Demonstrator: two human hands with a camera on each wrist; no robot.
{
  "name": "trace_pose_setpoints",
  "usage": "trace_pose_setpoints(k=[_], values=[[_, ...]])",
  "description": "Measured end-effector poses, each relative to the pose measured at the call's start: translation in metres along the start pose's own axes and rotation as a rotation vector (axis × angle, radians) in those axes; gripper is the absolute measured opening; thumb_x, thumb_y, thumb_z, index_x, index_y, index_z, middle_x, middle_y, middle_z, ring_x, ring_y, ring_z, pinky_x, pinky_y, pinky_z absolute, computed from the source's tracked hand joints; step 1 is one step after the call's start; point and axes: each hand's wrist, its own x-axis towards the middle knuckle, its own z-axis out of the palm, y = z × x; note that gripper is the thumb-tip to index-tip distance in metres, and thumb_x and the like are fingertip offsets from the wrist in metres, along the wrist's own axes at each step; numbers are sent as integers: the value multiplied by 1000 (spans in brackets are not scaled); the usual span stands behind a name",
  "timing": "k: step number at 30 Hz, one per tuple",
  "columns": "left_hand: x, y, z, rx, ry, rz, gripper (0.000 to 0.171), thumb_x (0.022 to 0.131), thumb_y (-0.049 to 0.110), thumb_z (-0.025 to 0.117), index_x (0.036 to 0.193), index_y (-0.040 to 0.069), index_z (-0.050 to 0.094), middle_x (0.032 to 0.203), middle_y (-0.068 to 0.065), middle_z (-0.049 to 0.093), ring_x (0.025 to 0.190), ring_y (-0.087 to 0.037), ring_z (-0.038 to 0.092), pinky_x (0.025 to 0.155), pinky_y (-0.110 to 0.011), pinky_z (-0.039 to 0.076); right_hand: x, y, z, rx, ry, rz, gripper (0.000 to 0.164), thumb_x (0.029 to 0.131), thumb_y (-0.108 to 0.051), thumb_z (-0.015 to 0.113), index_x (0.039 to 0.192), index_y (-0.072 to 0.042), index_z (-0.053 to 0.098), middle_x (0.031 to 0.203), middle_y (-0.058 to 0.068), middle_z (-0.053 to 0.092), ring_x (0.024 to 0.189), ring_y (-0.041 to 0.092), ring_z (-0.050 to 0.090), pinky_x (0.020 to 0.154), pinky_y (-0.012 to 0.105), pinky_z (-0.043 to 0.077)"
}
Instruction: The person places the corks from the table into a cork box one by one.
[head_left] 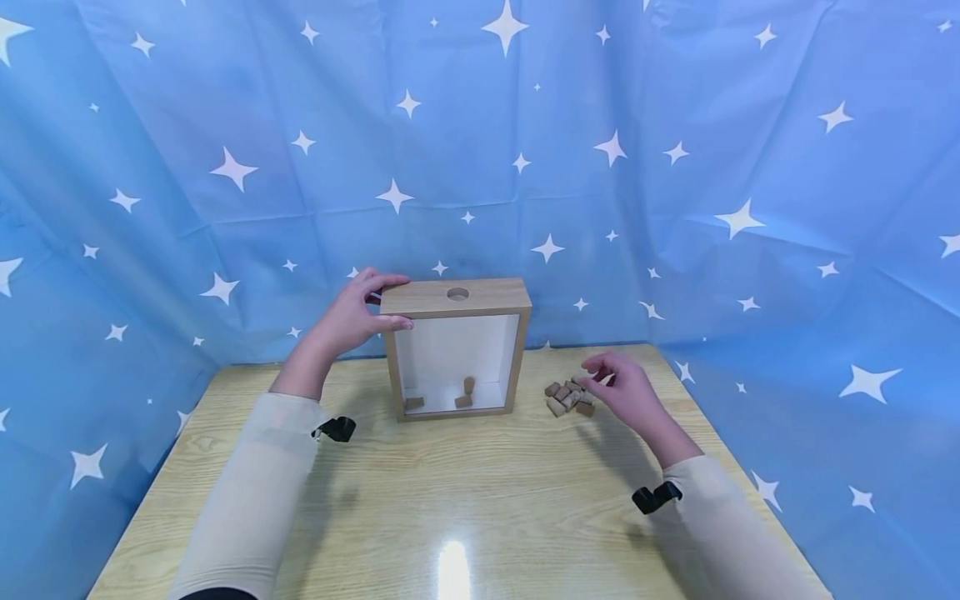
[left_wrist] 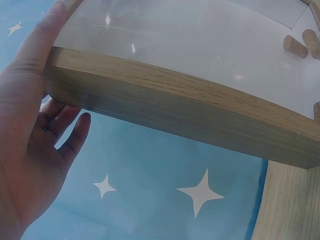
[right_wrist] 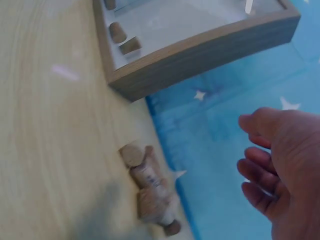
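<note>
A wooden display box point(head_left: 420, 298) with a clear front and a round hole point(head_left: 457, 294) in its top stands upright on the table. My left hand point(head_left: 348, 321) grips its upper left corner, thumb across the front edge and fingers on the top and behind. A few corks point(head_left: 463, 402) lie inside on the box floor; two of these corks point(left_wrist: 296, 46) show well in the left wrist view. Right of the box is a small heap of loose corks point(head_left: 562, 394). Over its right side hovers my right hand point(head_left: 626, 387), fingers loosely bent, with nothing visible between thumb and fingers point(right_wrist: 257, 172).
The box and corks are on a light wood-grain table point(head_left: 450, 483), toward its back edge. A blue curtain point(head_left: 480, 167) with white stars hangs behind and along both sides. Black wrist devices point(head_left: 656, 497) sit on both sleeves.
</note>
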Motion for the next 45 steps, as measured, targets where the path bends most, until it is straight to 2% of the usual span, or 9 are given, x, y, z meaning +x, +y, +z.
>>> trace_pose_setpoints(k=[8, 13, 17, 22, 28, 37, 45], values=[[0, 1, 0, -3, 1, -4, 76, 92, 27, 95, 159, 20, 61, 129, -9, 52, 126, -36, 53, 105, -57, 49, -12, 26, 10, 7, -50, 23, 36, 101, -3, 78, 134, 6, 66, 123, 28, 63, 110, 44, 67, 84, 38, 57], [0, 0, 0, -1, 0, -9, 76, 92, 28, 95, 159, 22, 61, 130, -8, 52, 126, -36, 53, 104, -57, 49, -18, 36, 17, -3, -68, 65, 41, 100, -8, 81, 134, 7, 63, 129, 28, 62, 115, 44, 64, 93, 51, 57], [0, 0, 0, 0, -2, -2, 78, 91, 32, 95, 160, 21, 61, 129, -8, 52, 125, -36, 53, 103, -57, 49, -23, 43, 22, -12, -78, 74, 36, 100, -7, 82, 127, 6, 64, 129, 28, 61, 115, 44, 64, 96, 57, 57], [0, -1, 0, 3, -1, 2, 77, 91, 32, 95, 159, 22, 61, 128, -8, 52, 125, -36, 54, 103, -56, 49, -28, 54, 29, -36, -88, 65, 25, 98, -1, 81, 117, 3, 65, 118, 22, 62, 108, 36, 65, 93, 53, 58], [0, -1, -1, 3, -4, -1, 76, 91, 31, 95, 159, 22, 62, 129, -9, 52, 125, -36, 53, 104, -55, 49, -32, 62, 35, -45, -90, 58, 28, 96, 0, 82, 119, 1, 65, 113, 18, 61, 102, 32, 65, 91, 51, 56], [-1, 2, -1, -2, 0, -7, 75, 92, 27, 95, 159, 22, 62, 130, -9, 53, 126, -36, 54, 104, -56, 50, -34, 66, 38, -57, -82, 77, 25, 100, -4, 80, 119, -3, 65, 113, 13, 64, 101, 27, 63, 86, 46, 54], [-1, 1, -1, -1, -3, -6, 76, 92, 32, 95, 159, 23, 62, 131, -8, 53, 126, -35, 54, 104, -56, 50, -33, 69, 41, -60, -75, 96, 22, 100, -2, 79, 118, -3, 66, 109, 12, 63, 97, 26, 59, 83, 46, 50]])
